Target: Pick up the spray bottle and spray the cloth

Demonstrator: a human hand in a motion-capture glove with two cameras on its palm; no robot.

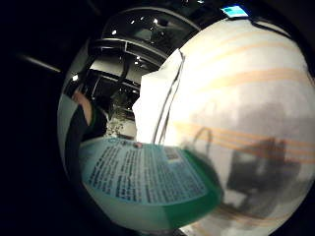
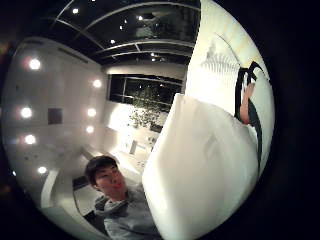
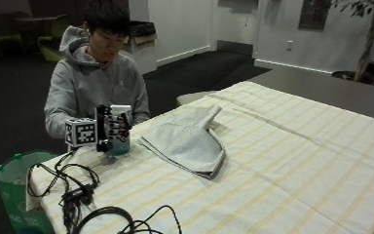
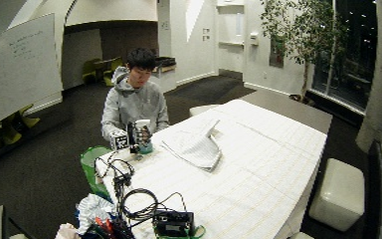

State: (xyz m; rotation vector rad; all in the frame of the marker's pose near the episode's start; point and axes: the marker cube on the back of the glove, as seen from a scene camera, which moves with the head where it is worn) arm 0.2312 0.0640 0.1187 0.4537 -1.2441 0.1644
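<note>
In the outside view my gloved right hand (image 3: 112, 127) grips a spray bottle (image 3: 120, 141) with a white top and teal base, standing on the striped tablecloth (image 3: 290, 165) near the table's corner. A folded grey-white cloth (image 3: 186, 139) lies just beside it, one corner raised. In the little finger side palm view the bottle's teal printed label (image 1: 142, 177) fills the near part, with the cloth (image 1: 155, 105) beyond. The thumb side palm view shows the bottle's white body (image 2: 200, 170) close up. The wide outside view shows the hand (image 4: 138, 134) on the bottle (image 4: 143, 137) next to the cloth (image 4: 194, 147).
Black cables (image 3: 89, 204) coil on the table's near corner. A green bin (image 3: 18, 190) stands beside the table. More cables and a small box (image 4: 171, 221) sit at the table's end. A white stool (image 4: 336, 191) stands at the far side.
</note>
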